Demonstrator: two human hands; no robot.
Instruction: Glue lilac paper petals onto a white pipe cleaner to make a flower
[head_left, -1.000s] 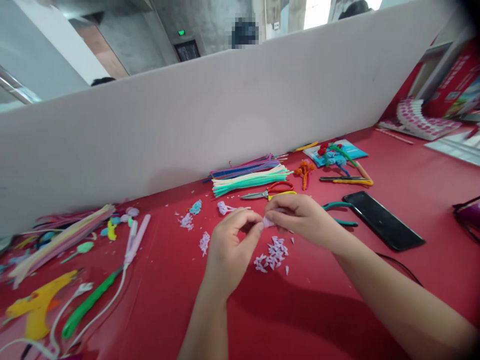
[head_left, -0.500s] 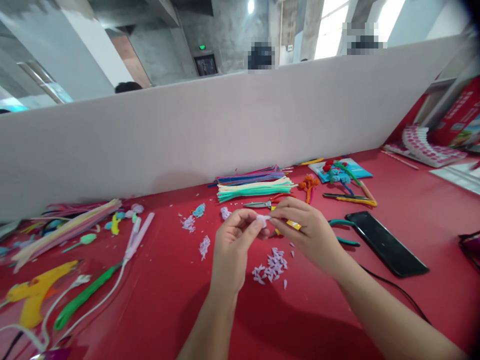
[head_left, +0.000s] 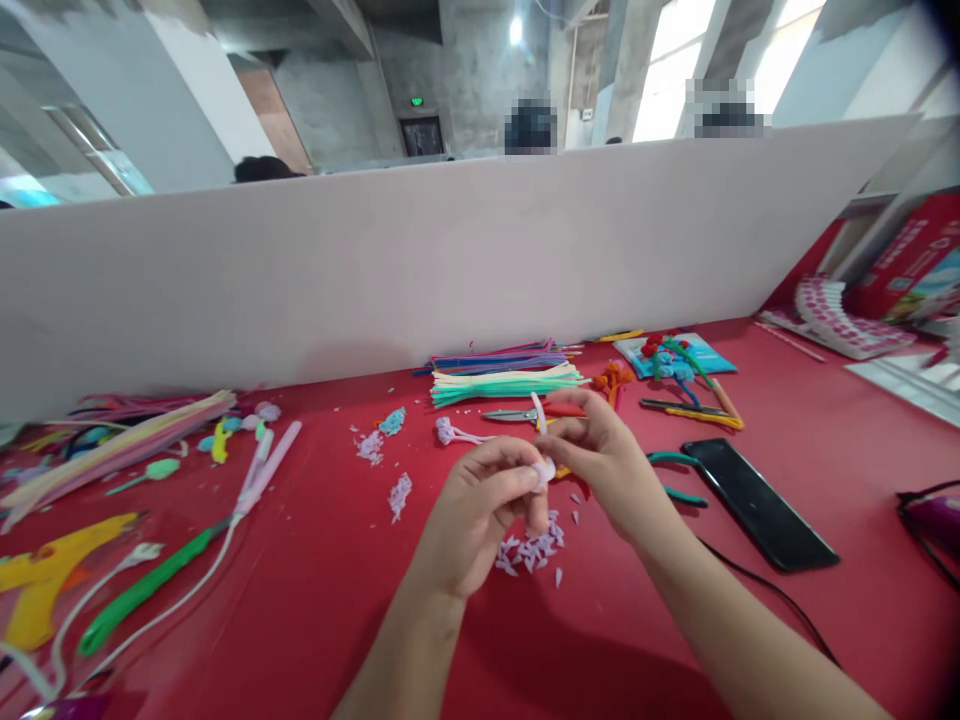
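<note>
L hand (head_left: 480, 515) pinches a small pale lilac piece (head_left: 541, 476) btwn thumb & fingers, held above the red tabletop (head_left: 322, 590); R hand (head_left: 604, 460) close beside, fingertips clamped on a thin upright lilac strip (head_left: 538, 412), prob. same piece but fingers hide the join. Lilac snippets (head_left: 531, 552) lie nearer the wearer, scissors (head_left: 510, 416) behind, blk phone (head_left: 761, 505) off to R

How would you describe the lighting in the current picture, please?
In the head view, the windows are blown out white and a ceiling lamp glares; in the same head view, a soft shadow darkens the near side of the red table, and the lilac piece in the left hand looks pale.
</note>
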